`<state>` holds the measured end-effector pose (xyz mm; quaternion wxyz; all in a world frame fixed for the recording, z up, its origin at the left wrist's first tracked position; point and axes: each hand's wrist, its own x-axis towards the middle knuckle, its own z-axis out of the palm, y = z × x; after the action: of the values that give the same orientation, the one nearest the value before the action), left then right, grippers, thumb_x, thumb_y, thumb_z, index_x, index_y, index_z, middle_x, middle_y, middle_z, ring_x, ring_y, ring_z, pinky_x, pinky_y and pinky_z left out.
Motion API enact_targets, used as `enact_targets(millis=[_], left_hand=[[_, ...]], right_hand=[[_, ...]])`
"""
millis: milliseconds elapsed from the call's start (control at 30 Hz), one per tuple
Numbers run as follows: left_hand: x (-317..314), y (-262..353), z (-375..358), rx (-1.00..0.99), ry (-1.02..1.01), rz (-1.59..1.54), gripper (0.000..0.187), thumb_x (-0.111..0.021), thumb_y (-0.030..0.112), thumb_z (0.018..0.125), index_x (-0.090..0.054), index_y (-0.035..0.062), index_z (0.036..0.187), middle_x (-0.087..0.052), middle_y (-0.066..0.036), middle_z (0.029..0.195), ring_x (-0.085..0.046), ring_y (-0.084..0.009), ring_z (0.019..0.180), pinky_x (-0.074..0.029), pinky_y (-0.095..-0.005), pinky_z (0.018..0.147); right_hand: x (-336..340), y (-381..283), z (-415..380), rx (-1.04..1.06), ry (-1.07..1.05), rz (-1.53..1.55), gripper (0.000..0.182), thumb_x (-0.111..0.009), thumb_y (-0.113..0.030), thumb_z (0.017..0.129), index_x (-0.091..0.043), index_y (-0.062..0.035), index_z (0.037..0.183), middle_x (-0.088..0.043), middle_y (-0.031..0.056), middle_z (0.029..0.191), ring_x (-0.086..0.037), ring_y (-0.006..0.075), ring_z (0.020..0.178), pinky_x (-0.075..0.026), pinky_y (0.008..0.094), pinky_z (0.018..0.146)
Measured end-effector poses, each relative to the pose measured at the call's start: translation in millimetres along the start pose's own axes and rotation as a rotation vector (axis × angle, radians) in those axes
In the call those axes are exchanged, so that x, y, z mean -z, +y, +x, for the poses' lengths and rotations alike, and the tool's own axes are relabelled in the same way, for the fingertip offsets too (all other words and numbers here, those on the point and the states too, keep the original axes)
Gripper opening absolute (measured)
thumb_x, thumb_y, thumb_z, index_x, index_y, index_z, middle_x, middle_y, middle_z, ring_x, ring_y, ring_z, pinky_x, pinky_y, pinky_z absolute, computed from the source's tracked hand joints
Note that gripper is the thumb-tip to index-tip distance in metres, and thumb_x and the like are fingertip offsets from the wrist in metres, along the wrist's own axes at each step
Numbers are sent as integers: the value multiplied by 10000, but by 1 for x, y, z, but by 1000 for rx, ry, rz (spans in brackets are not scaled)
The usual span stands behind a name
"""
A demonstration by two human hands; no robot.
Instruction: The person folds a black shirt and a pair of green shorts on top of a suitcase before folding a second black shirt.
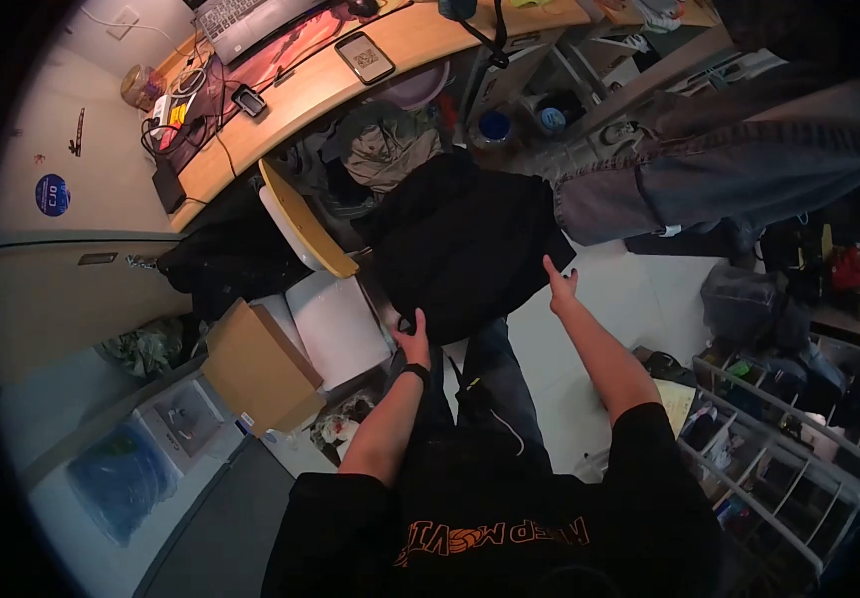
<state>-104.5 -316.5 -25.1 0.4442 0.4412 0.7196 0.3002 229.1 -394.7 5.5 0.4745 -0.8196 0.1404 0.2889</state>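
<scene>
A black cloth garment (470, 244) is spread out in the middle of the view, above the legs. My left hand (413, 339) grips its lower left edge, with the thumb and fingers closed on the cloth. At the garment's right edge is my right hand (561, 284), its thumb and a finger pinching the corner. The garment's far end reaches a pile of clothes with a beige cloth (390, 154). Grey jeans (639, 194) lie or hang just to its right, close to its edge.
The curved wooden desk (300, 98) carries a laptop (261, 22) and a phone (364, 58). An open cardboard box (261, 374) stands at left. Wire baskets (769, 478) are at lower right. A yellow-and-white chair part (302, 224) borders the garment's left side.
</scene>
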Motion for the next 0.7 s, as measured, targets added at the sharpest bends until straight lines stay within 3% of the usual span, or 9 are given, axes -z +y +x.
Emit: enact_targets(millis=[67,167,200,267,333,367,433,567,700], left_hand=[[8,-11,7,816,-625,-493,1060,-838,501,819,-244,64,1581,-256,-200,1636,-261,-329,1509,-263,-516,1200],[-14,-60,11,654,-492,-423,1069,-831,543,813,-242,86,1579,-349,-149,1601,-377,-306,1447,-326,-458,1167],[-19,-70,7,517,-378,-374,1068,-823,571,811,-243,112,1582,-373,-130,1591,-413,-305,1425,-336,-470,1159],[-17,-34,-6,499,-268,-404,1076,-795,621,812,-242,112,1582,-435,-122,1552,-462,-306,1390,-351,-463,1156],[-23,-28,-11,845,-268,-813,858,-670,669,890,-431,118,1502,-525,-76,1490,-494,-273,1372,-378,-485,1146],[-24,-31,-14,847,-258,-822,858,-670,669,890,-431,118,1502,-525,-76,1490,-494,-273,1372,-378,-485,1146],[-24,-53,-17,868,-303,-1130,804,-618,674,917,-464,126,1485,-527,-93,1500,-506,-298,1370,-412,-496,1136],[-23,-91,-32,649,-121,-935,599,-661,422,993,-542,3,1404,-633,-139,1361,-629,-292,1207,-502,-436,1036],[10,-39,-66,659,-110,-1097,421,-692,280,976,-612,4,1284,-692,-126,1238,-672,-271,1119,-525,-407,1000]], right_hand=[[5,-7,28,101,-177,55,1225,-931,-415,736,-165,10,1594,-370,194,1576,-407,278,1424,-334,400,1181],[5,-14,68,271,-336,-14,1038,-911,-383,776,-333,21,1538,-490,164,1488,-478,247,1361,-385,367,1138],[6,-25,64,227,-296,-169,757,-890,-329,804,-546,12,1385,-644,178,1309,-622,269,1205,-488,370,1022],[6,-26,61,308,-192,-367,663,-878,-300,812,-580,5,1320,-676,172,1225,-648,274,1131,-509,385,968],[6,-23,62,358,56,-686,461,-835,-211,830,-640,30,1172,-723,195,1053,-697,312,1001,-544,414,876],[7,-18,62,365,47,-694,461,-835,-211,830,-640,30,1172,-723,195,1053,-697,312,1001,-544,414,876],[15,8,77,366,58,-491,423,-810,-190,861,-618,26,1170,-714,181,1062,-689,293,992,-542,402,871],[54,38,93,181,-174,-51,437,-760,-192,931,-560,63,1223,-661,200,1218,-638,287,1109,-509,390,951],[119,26,72,193,-339,4,326,-722,-117,960,-578,30,1212,-675,138,1175,-636,229,1060,-517,365,943]])
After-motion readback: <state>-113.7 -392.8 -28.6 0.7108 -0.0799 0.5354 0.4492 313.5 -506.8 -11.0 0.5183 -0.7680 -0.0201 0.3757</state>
